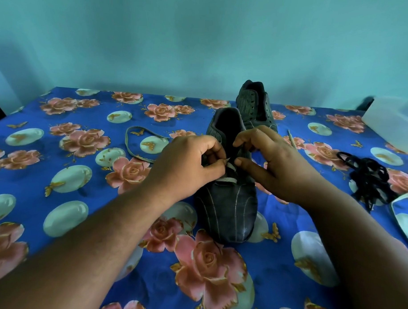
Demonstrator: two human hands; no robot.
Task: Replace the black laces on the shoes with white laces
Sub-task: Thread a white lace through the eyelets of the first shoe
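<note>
On the worktop, the left hand pinched the white lace at the near shoe, right hand fingers curled at its eyelets; lacing had barely begun, and threading the next eyelet probably followed.

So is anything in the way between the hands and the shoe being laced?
Nothing visible is. Both hands are already on the near shoe: the left hand pinches the white lace at the eyelets, and the right hand holds the shoe's right side. The second shoe stands behind, and the black laces lie off to the right.
</note>
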